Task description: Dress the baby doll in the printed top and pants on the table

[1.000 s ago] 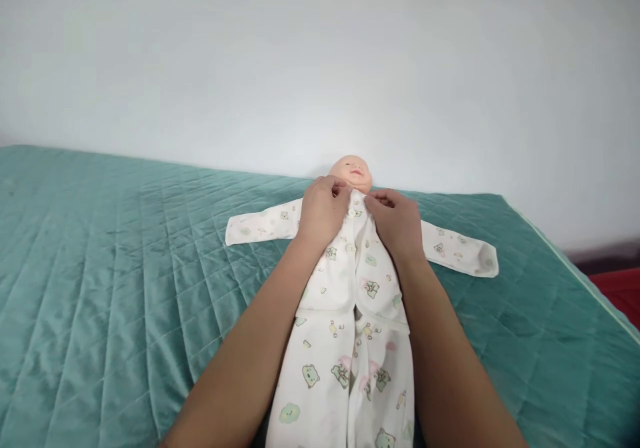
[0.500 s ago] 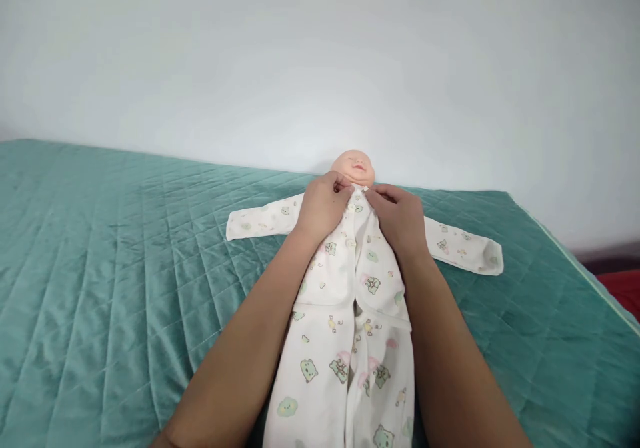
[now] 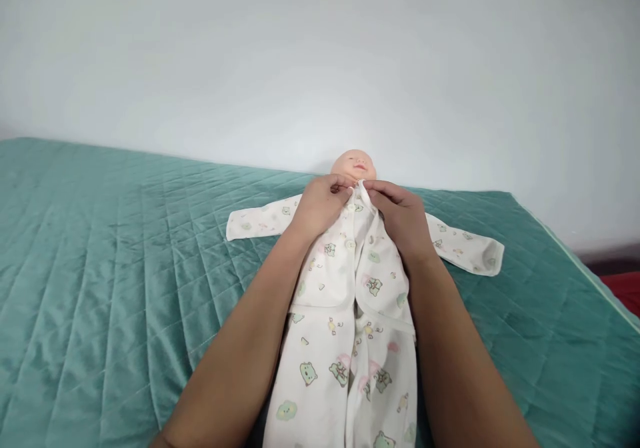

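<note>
A baby doll lies on its back, its head near the wall. It wears a white printed baby jacket and matching pants. At the collar, my left hand pinches one front edge of the jacket, fingers closed. Opposite it, my right hand grips the other front edge, which is lifted and folded a little at the neck. Small buttons run down the left-hand edge. The sleeves stretch out to both sides, and my fingertips partly hide the collar.
A green quilted bedspread lies under the doll. Behind its head rises a white wall. Something red shows beyond the bed's right edge.
My right hand has raised its collar edge slightly, so the jacket front now stands up and folds at the neck. My left hand stays almost in place.
</note>
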A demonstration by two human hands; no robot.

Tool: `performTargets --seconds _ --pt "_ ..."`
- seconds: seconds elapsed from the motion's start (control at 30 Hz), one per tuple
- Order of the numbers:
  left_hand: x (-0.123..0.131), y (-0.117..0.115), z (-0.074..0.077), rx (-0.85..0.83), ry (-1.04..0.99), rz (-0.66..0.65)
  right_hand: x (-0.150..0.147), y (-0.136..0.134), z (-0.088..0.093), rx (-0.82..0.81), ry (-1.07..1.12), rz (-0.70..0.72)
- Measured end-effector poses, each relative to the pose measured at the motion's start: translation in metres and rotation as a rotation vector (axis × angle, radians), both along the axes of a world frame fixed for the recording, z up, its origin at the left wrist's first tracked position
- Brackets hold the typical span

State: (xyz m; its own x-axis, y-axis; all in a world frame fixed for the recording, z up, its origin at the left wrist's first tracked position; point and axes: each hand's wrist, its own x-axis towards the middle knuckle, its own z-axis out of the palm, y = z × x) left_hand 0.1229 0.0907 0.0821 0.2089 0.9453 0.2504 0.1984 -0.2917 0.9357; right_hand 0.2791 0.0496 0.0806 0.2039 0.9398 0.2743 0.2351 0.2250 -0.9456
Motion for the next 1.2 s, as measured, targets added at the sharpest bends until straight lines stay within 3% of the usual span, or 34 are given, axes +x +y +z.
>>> performTargets --seconds 0.4,1.2 --pt "0.006 -0.002 0.0 0.15 -0.022 0.094 0.009 0.006 -0.006 -0.036 -0.027 -0.023" --pt "0.005 0.0 0.002 0.052 -0.029 0.022 0.002 0.011 -0.005 0.097 -0.168 -0.053"
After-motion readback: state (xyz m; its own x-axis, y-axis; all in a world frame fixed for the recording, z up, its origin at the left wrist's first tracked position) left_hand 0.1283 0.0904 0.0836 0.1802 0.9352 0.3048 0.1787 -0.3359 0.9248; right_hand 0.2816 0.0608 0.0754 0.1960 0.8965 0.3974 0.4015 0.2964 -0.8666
